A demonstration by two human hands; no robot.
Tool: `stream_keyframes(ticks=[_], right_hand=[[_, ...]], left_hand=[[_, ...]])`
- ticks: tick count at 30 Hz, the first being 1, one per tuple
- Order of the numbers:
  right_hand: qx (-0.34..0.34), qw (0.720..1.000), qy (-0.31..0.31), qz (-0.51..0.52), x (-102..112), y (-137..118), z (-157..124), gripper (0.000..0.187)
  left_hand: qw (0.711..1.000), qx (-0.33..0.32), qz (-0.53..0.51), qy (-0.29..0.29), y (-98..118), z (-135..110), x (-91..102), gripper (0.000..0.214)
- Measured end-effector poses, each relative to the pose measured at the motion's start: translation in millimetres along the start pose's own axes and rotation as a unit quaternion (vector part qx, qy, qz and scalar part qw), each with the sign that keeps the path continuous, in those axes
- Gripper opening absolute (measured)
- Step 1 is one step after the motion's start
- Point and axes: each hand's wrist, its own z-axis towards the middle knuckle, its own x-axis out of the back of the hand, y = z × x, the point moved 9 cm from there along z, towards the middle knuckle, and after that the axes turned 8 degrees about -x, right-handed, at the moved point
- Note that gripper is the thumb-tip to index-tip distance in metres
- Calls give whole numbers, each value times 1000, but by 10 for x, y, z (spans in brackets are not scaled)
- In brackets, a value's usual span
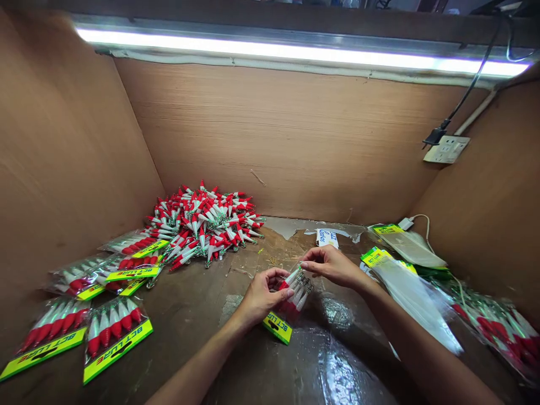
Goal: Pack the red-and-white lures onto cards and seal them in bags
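Note:
My left hand [264, 295] is closed around the side of a clear packet of fishing lures [297, 298]. The packet's yellow header card [277, 328] points down toward me. Inside it, several red-and-white lures lie side by side, hooks toward the far end. My right hand [331, 267] has its fingertips pinched at the green-tipped end of the leftmost lure [293, 277], by the packet's far edge. Whether those fingers also grip the plastic cannot be made out. Part of this lure's red end is hidden by my left fingers.
A heap of loose lures [206, 222] lies at the back left. Filled packets [116, 332] rest at the left, more [498, 326] at the right. Clear bags with yellow cards [415, 298] lie beside my right forearm. A plug [434, 136] hangs by a socket [448, 149].

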Motion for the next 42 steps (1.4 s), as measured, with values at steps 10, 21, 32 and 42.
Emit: stream_keyframes(ticks=[10, 21, 32, 42], right_hand=[[31, 997, 43, -49, 83, -82, -28, 31], [39, 996, 54, -53, -38, -81, -2, 23], [35, 994, 41, -91, -40, -92, -33, 26], [21, 998, 43, -51, -58, -31, -4, 22]], left_hand=[[1000, -11, -10, -7, -45, 2, -6, 38], [998, -21, 55, 4, -5, -33, -9, 40], [997, -14, 70, -3, -2, -21, 1, 39], [999, -3, 39, -1, -49, -27, -44, 48]])
